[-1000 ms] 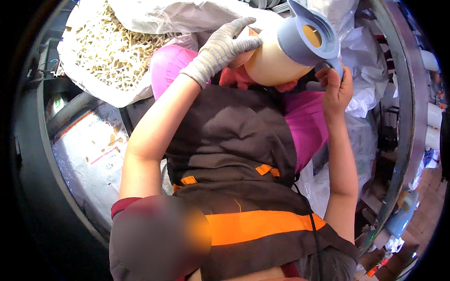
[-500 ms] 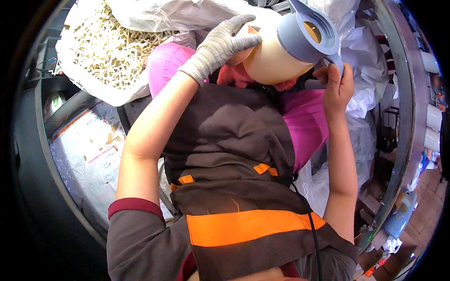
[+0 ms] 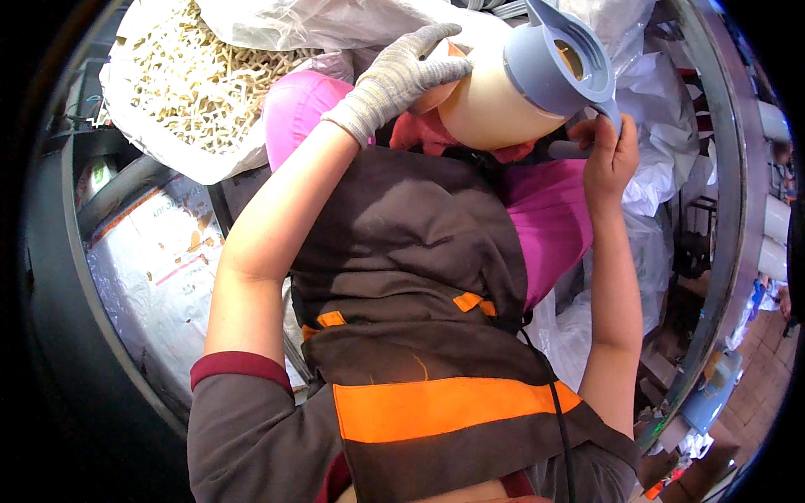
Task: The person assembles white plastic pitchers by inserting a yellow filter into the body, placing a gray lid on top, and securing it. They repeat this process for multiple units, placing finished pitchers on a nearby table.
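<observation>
A cream-coloured jug (image 3: pixel 503 101) with a grey-blue collar and spout (image 3: pixel 558 63) lies tilted on its side above my lap. Its round opening shows at the collar. My left hand (image 3: pixel 398 80), in a grey knitted glove, is closed around the base end of the jug, thumb stretched along it. Under that palm is a rounded peach-coloured part (image 3: pixel 432 96), largely covered. My right hand (image 3: pixel 610 155), bare, pinches the grey-blue handle (image 3: pixel 610 111) at the other end. A red cloth-like piece (image 3: pixel 419 134) shows beneath the jug.
A large white sack (image 3: pixel 210 168) of small cream-coloured plastic pieces (image 3: pixel 205 92) stands at the far left. Clear and white plastic bags (image 3: pixel 654 126) lie at the right, beside a metal frame edge (image 3: pixel 728 168). A white printed sack (image 3: pixel 155 243) lies left of my lap.
The jug has shifted slightly to the right, and both hands have moved with it. Their hold on it looks the same.
</observation>
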The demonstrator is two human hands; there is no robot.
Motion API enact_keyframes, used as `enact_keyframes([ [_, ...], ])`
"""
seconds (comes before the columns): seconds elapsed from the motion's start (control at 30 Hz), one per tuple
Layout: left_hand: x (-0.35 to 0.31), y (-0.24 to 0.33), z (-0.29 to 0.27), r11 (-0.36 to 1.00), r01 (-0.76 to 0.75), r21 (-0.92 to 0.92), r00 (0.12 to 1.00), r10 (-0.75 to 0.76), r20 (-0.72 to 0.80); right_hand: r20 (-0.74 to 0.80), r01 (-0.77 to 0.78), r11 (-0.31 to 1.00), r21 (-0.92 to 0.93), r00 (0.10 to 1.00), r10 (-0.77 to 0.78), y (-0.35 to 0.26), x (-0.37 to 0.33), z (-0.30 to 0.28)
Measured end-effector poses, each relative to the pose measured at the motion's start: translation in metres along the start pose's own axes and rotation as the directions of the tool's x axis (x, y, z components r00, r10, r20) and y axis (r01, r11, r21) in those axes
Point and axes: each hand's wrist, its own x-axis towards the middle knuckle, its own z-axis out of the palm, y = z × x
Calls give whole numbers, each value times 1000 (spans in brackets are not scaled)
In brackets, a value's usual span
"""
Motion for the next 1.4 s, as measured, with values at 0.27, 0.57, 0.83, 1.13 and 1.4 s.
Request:
enact_keyframes([
  [0.27, 4, -6, 2, 998, -15, 66, 1000, 15, -1, 9, 38, 992, -117, 999, -37, 1, 4, -3],
  [0.57, 12, -10, 3, 968, 89, 236, 990, -61, -126, 18, 29, 982, -184, 1000, -26, -5, 5, -5],
  [0.83, 29, 2, 10, 892, 309, 329, 947, -256, -194, 72, 84, 945, -317, 995, -65, -5, 8, -13],
  [1.13, 15, 7, 9, 914, 234, 331, 946, -136, -294, 108, 175, 905, -387, 984, -144, -6, 9, -13],
  [1.4, 57, 109, -48, 672, -648, 359, 511, 733, -449, 95, 126, 935, -331, 990, -100, -6, 6, -11],
])
